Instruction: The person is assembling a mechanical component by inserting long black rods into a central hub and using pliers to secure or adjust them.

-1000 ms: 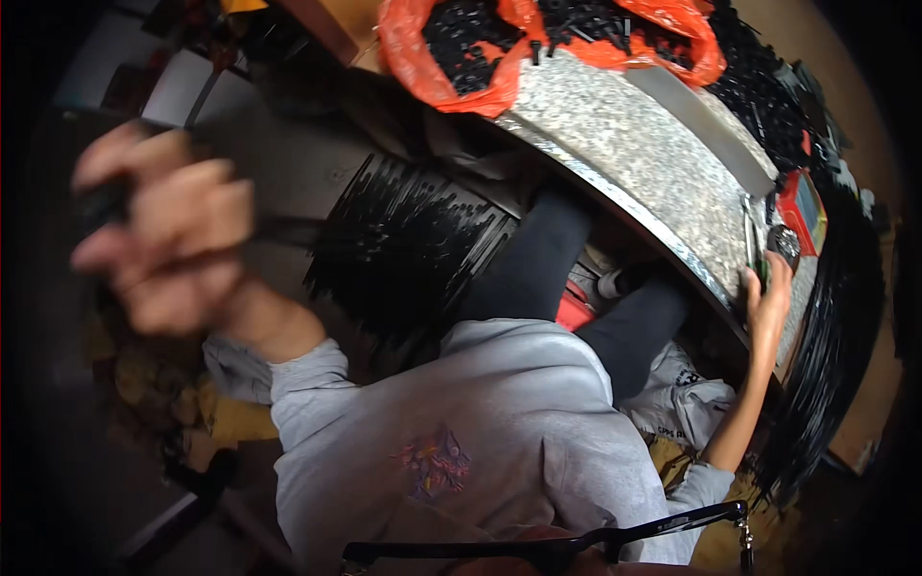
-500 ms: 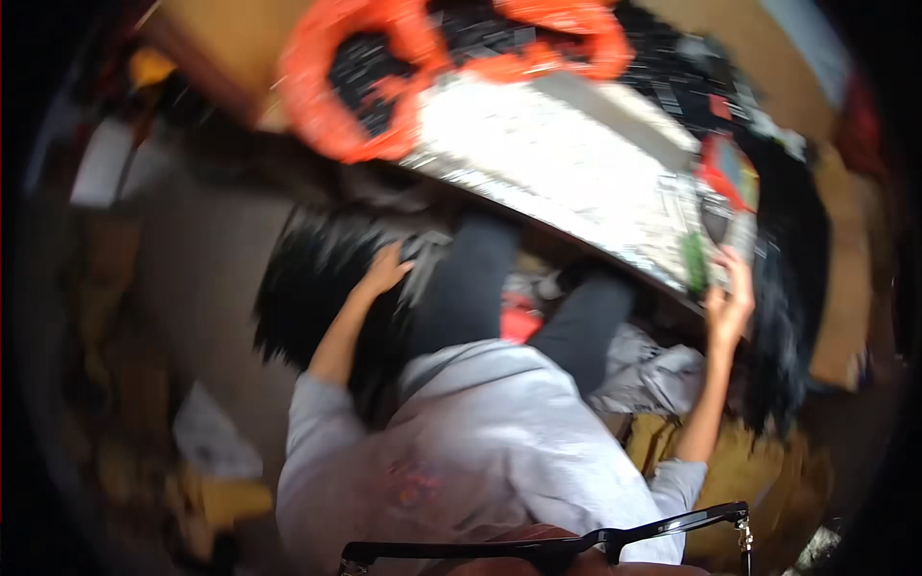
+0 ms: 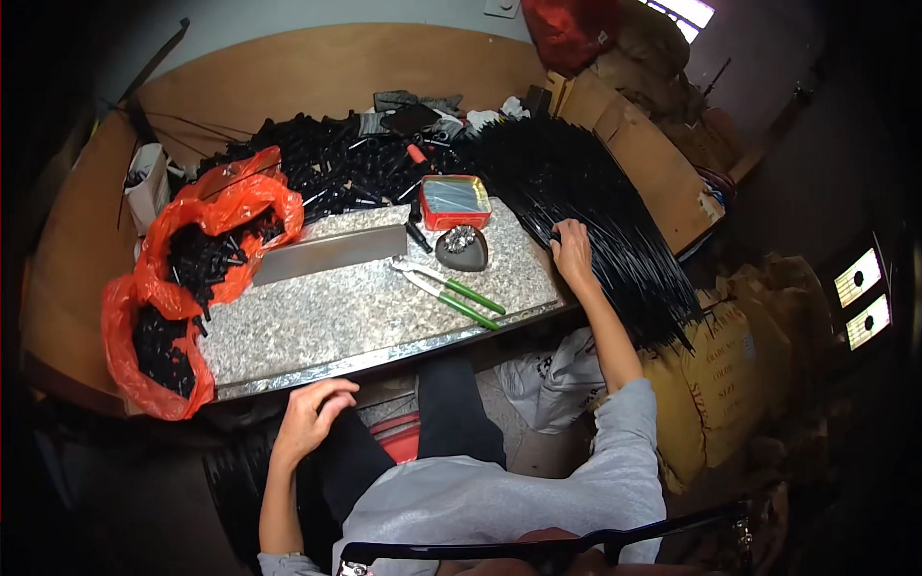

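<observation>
My left hand (image 3: 312, 420) hovers by the table's front edge above my lap, fingers bent, thumb apart, holding nothing. At the table's right side, my right hand (image 3: 573, 252) rests its loosely bent fingers on the near edge of a large sheaf of thin black rods (image 3: 615, 221). No rod shows lifted in it. Left of that hand lie green-handled pliers (image 3: 461, 298), jaws pointing left. Behind them sit a dark rounded block topped with small shiny metal pieces (image 3: 463, 252) and a red rectangular tin (image 3: 455, 202).
A metal strip (image 3: 331, 254) stands on the speckled stone tabletop (image 3: 317, 326). Orange plastic bags (image 3: 125, 355) with small black parts fill its left end. Behind spreads a heap of black tubular parts (image 3: 327, 158). A wooden board (image 3: 317, 67) walls the back; yellow sacks (image 3: 730, 374) stand right.
The view has swung and steadied. My left hand has moved from a black bundle beside my leg to the table's front edge. My right hand has gone from the table edge onto the rods.
</observation>
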Motion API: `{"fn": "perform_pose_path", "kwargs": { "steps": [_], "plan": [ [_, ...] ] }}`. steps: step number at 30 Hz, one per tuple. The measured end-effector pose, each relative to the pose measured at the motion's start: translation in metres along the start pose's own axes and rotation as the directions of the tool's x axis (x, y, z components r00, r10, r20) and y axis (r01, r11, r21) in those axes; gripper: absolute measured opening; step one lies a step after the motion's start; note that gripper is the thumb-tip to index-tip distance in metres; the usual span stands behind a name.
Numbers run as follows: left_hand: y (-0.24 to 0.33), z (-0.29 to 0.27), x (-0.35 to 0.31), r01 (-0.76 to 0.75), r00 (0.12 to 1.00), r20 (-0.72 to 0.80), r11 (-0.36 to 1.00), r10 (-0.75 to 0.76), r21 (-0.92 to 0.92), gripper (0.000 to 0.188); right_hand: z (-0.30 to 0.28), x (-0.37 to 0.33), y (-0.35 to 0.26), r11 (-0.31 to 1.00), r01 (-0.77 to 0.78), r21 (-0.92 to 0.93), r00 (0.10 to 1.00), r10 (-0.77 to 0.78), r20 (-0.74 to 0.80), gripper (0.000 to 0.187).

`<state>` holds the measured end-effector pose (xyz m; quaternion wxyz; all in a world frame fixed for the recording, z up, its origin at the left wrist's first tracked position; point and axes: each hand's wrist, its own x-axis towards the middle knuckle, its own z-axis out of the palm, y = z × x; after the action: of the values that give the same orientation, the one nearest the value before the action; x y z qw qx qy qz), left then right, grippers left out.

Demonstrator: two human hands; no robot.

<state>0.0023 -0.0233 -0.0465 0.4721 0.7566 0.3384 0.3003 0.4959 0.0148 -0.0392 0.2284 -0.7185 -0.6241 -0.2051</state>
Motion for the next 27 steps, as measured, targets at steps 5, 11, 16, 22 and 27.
{"fn": "perform_pose_path", "kwargs": {
  "steps": [5, 11, 16, 22, 27],
  "plan": [
    [-0.029, -0.003, 0.043, -0.005, 0.922, -0.386, 0.998, 0.031, 0.067, 0.014, 0.011, 0.040, 0.054, 0.960, -0.146, -0.240, 0.976, 0.099, -0.196, 0.025],
    [-0.047, 0.010, 0.045, 0.039, 0.838, -0.535, 0.966, 0.107, 0.255, 0.013, -0.009, 0.063, 0.103, 0.766, -0.482, -0.425, 0.858, 0.510, -0.055, 0.039],
    [-0.046, 0.013, 0.048, 0.046, 0.837, -0.539, 0.969, 0.095, 0.244, 0.012, -0.003, 0.071, 0.113, 0.871, -0.353, -0.342, 0.921, 0.388, 0.038, 0.032],
    [-0.044, 0.013, 0.049, 0.031, 0.840, -0.532, 0.970, 0.105, 0.240, 0.012, -0.020, 0.088, 0.104, 0.825, -0.411, -0.388, 0.812, 0.525, 0.255, 0.029],
    [-0.048, 0.014, 0.047, 0.009, 0.835, -0.535, 0.970, 0.126, 0.242, 0.012, -0.033, 0.088, 0.110, 0.769, -0.617, -0.166, 0.742, 0.639, 0.205, 0.035]
  ]
}}
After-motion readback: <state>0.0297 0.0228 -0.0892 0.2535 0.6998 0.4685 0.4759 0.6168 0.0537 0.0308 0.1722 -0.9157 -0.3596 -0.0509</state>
